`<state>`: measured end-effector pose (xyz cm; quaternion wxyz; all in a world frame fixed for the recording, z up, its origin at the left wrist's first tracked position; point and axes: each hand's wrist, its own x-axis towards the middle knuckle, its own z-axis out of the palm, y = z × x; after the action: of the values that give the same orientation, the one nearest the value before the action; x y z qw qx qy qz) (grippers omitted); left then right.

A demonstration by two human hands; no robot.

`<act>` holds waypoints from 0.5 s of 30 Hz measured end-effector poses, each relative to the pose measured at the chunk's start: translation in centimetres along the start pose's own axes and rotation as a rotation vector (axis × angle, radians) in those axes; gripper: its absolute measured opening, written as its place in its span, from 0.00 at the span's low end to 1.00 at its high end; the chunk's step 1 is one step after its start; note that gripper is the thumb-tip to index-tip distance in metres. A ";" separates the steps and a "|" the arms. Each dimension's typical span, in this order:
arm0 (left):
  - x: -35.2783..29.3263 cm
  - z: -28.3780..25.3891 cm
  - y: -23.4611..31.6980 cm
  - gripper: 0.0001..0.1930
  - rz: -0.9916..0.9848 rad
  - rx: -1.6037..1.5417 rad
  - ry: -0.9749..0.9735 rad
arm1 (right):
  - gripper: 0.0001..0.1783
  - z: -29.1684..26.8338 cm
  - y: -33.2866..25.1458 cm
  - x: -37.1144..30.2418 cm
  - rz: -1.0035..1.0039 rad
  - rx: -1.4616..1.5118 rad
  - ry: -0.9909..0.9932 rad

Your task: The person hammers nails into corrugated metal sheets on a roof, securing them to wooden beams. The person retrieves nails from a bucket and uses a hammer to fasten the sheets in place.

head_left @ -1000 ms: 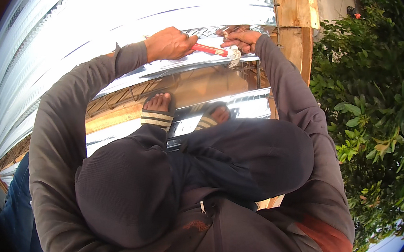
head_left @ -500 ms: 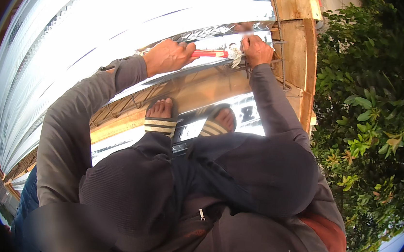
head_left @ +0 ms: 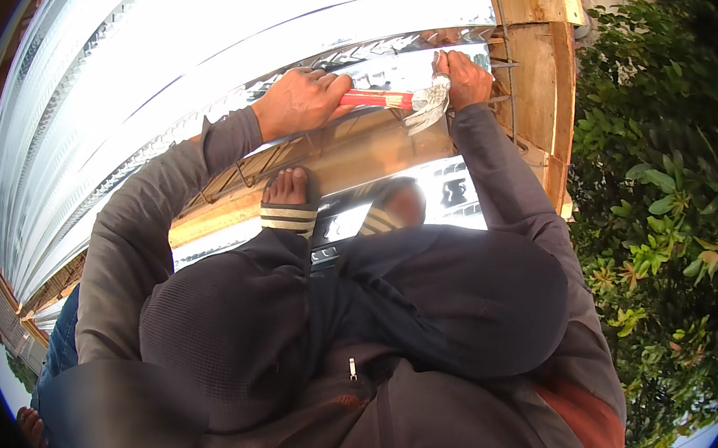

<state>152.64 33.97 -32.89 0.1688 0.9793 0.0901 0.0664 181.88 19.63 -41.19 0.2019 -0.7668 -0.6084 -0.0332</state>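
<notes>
Silver ridged metal sheets [head_left: 193, 61] lie beside brown timber boards [head_left: 532, 85]. The left hand [head_left: 297, 101] grips a red-handled metal claw hammer [head_left: 392, 100], its head beside the right hand [head_left: 468, 81]; whether those bunched fingers pinch anything, I cannot tell.

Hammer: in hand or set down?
In hand: the left hand grips the hammer by its red handle, head end close to the right hand.

Before me, bright daylight: ribbed metal [head_left: 215, 11] glares near-white, detail washed out; foliage [head_left: 667, 210] mottled with shade. Right foot [head_left: 404, 206] and area at lower left blurred. Fisheye bends straight edges toward black rim.
</notes>
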 end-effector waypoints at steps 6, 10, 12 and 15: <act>0.4 0.5 1.2 0.15 -0.039 -0.128 -0.104 | 0.15 0.3 0.1 0.4 0.024 -0.017 -0.026; -1.3 0.9 -0.1 0.16 0.111 -0.133 0.145 | 0.14 -0.3 0.1 0.3 0.007 -0.022 -0.039; -1.1 1.4 -1.4 0.16 -0.081 -0.065 -0.061 | 0.13 0.6 0.1 0.5 -0.020 -0.022 -0.017; -1.2 1.7 -0.7 0.17 -0.111 -0.068 -0.078 | 0.14 0.6 0.1 -0.4 0.009 -0.049 -0.037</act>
<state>151.67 33.88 -34.83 0.2087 0.9683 0.1355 0.0217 181.80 19.45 -41.87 0.1720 -0.7746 -0.6077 -0.0328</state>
